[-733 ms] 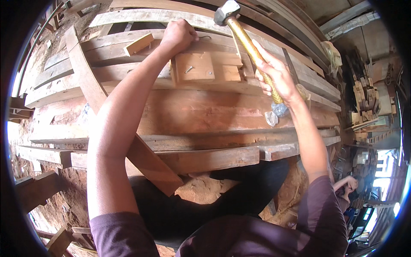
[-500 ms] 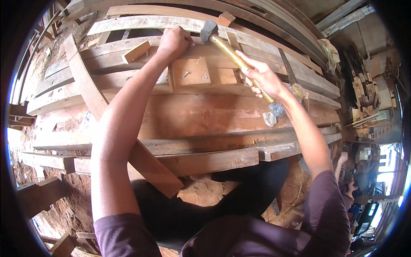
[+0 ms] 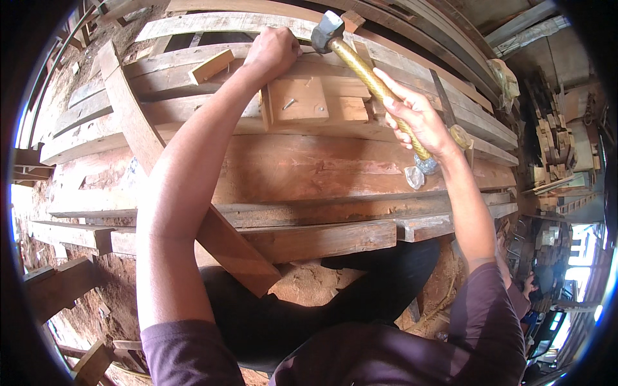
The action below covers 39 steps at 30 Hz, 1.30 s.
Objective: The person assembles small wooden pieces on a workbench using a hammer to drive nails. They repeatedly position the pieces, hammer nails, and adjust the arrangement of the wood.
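My right hand is wrapped round the yellow handle of a hammer, its fingers toward the lower half. The dark metal head is raised above the planks, just right of my left hand. The left one is closed, fingers pinched at the planks' far side; what they hold is hidden. Right below it a small wooden block lies on the planks, with a loose nail on top. To the left rests a short wood offcut on a plank.
Long planks run across in rows. A loose board slants over them under my left forearm. A clear plastic bag and a tape roll lie near my right wrist. Stacked timber and another person are at the right.
The hammer head has lifted slightly and tilted, so its shiny face shows. The view has shifted a little. My left hand stays closed in about the same place on the planks.
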Motion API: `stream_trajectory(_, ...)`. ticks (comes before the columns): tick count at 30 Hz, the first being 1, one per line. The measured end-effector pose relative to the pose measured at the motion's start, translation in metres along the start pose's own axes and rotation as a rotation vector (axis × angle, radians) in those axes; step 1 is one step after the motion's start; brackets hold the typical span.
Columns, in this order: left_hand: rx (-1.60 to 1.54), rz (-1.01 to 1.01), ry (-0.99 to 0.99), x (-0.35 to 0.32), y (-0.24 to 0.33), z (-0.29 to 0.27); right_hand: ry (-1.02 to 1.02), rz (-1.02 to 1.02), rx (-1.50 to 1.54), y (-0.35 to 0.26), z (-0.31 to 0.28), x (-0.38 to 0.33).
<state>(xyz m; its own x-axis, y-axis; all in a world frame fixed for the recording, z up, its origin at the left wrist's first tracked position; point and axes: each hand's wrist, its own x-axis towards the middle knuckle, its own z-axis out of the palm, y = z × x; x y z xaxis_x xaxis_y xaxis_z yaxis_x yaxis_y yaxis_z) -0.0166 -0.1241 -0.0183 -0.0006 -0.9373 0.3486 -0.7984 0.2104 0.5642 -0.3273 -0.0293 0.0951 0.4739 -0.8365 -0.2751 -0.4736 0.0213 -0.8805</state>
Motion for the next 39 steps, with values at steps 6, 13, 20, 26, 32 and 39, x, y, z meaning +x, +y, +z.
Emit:
stream_trajectory(6,-0.031,0.016,-0.01,0.0,0.0,-0.003,0.047,-0.019,-0.015,-0.002,0.011,0.01)
stream_trajectory(13,-0.017,-0.027,-0.008,0.0,-0.002,0.001,0.083,0.02,0.029,-0.002,0.003,0.006)
stream_trajectory(20,0.011,-0.012,-0.044,0.005,-0.005,0.004,-0.006,0.055,-0.007,0.002,0.004,0.011)
stream_trajectory(26,-0.032,-0.014,0.01,0.001,-0.006,0.006,0.001,-0.004,0.095,-0.007,0.003,-0.001)
stream_trajectory(32,-0.021,-0.052,0.023,0.0,-0.001,0.005,0.073,0.003,0.013,-0.003,0.01,0.002)
stream_trajectory(39,-0.034,0.019,-0.005,-0.002,-0.001,-0.001,0.038,0.063,-0.004,0.004,0.006,0.007)
